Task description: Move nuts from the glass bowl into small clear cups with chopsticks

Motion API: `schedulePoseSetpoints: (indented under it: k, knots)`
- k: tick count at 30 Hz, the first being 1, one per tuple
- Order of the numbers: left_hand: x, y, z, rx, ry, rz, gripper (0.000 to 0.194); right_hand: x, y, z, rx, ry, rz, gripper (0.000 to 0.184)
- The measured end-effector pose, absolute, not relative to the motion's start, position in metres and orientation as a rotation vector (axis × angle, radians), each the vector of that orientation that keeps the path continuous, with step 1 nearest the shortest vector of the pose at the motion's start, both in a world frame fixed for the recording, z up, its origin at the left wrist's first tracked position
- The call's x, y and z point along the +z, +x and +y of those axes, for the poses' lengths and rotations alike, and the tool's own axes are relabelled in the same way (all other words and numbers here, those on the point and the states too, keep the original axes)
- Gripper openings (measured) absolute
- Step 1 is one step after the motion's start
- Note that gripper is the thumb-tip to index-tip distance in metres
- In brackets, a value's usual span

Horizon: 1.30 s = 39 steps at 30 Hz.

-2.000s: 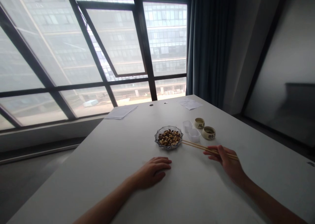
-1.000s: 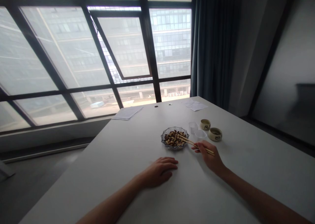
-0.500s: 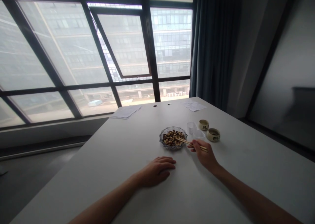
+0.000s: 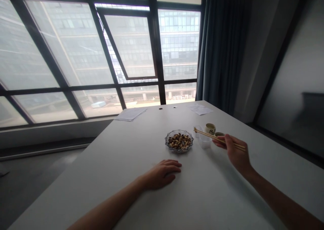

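My right hand (image 4: 235, 152) grips a pair of wooden chopsticks (image 4: 215, 136), raised above the table. Between their tips is a small brown piece, perhaps a nut (image 4: 195, 130), too small to name surely. Below the chopsticks stand two clear plastic cups, a far one (image 4: 197, 133) and a near one (image 4: 205, 143). A scalloped glass bowl (image 4: 168, 145) of mixed nuts (image 4: 180, 140) sits to their left. Palm down on the table, fingers stretched out, my left hand (image 4: 162, 174) rests in front of the bowl and holds nothing.
Two cream ceramic cups with dark characters stand at the right; the far cup (image 4: 210, 128) shows well, the near cup (image 4: 219, 134) is mostly behind my right hand. Paper sheets (image 4: 131, 114) lie at the white table's (image 4: 141, 139) far left, more papers (image 4: 201, 109) at its far right.
My right hand has lifted the chopsticks out of the nuts and moved right, bringing their tips over the clear plastic cups with a small piece. The left hand stays in place.
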<state>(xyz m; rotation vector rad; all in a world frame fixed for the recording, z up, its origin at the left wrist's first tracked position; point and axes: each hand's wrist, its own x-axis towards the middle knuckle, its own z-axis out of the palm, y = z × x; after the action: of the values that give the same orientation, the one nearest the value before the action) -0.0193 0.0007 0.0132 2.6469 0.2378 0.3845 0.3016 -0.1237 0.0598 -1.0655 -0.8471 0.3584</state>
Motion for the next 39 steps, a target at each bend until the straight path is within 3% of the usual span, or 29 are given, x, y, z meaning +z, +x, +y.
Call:
schedulePoseSetpoints:
  k: [9,39]
  knots:
    - [0.014,-0.019,-0.001,0.382,2.643,0.224,0.035,0.024,0.334,-0.163,0.318,-1.102,-0.672,0.047]
    - [0.019,-0.020,-0.002,0.391,2.620,0.247,0.036,0.021,0.307,-0.132,0.489,-1.115,-0.912,0.048]
